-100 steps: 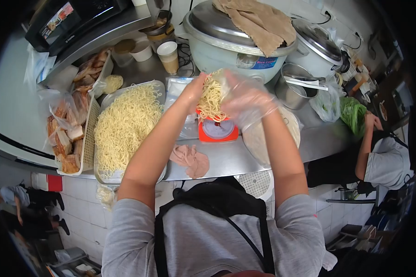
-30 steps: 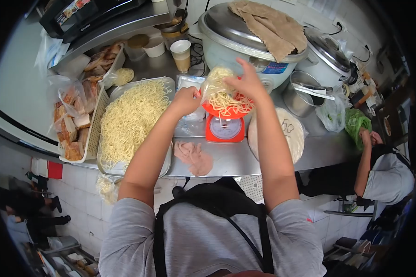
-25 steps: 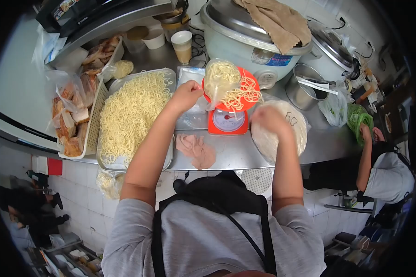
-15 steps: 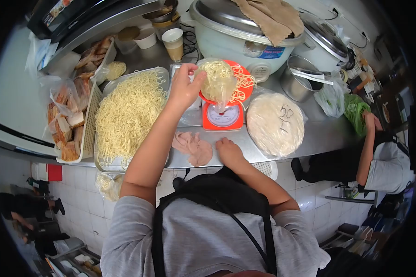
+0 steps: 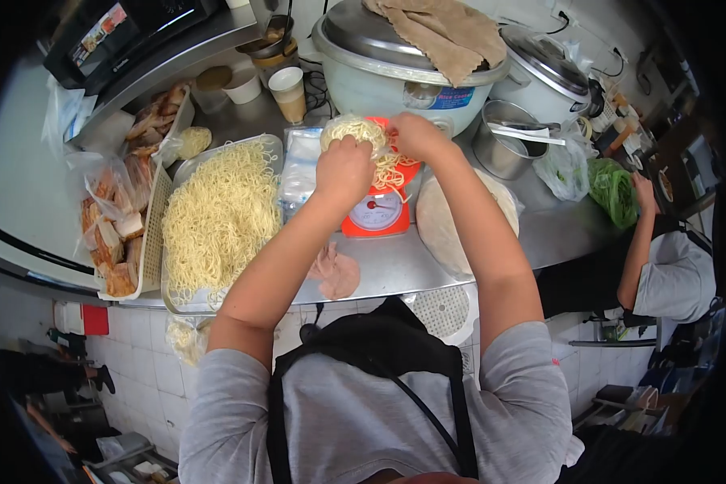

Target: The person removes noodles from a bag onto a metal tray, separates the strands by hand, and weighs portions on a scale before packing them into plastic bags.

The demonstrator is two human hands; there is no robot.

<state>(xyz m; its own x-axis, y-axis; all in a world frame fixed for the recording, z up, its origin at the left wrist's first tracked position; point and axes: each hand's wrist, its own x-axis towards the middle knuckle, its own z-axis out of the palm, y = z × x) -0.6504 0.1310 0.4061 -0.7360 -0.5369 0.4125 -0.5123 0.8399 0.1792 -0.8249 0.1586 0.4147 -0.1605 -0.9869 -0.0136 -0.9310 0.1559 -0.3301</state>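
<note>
Over the left part of the red scale (image 5: 377, 213), my left hand (image 5: 347, 171) grips a clear plastic bag of noodles (image 5: 355, 129). My right hand (image 5: 415, 137) is at the back right of the scale's red plate, beside the bag, with its fingers bent; its fingertips are partly hidden, and what they hold cannot be made out. Loose noodles (image 5: 390, 171) lie on the plate under and between the hands. Left of my left arm, a metal tray (image 5: 166, 274) holds a large heap of noodles (image 5: 222, 214). Clear plastic bags (image 5: 301, 165) lie between tray and scale.
A pink cloth (image 5: 335, 273) lies near the counter's front edge. The wrapped round pack (image 5: 444, 218) is under my right forearm. Behind stand a rice cooker (image 5: 363, 85), a metal pot (image 5: 500, 153) and a cup (image 5: 289, 101). At the right, a co-worker's hand (image 5: 644, 194) touches a green bag (image 5: 613, 194).
My right hand has moved from the counter's front edge up to the scale plate. The bag in my left hand has come down and slightly left. The whole view has shifted a little.
</note>
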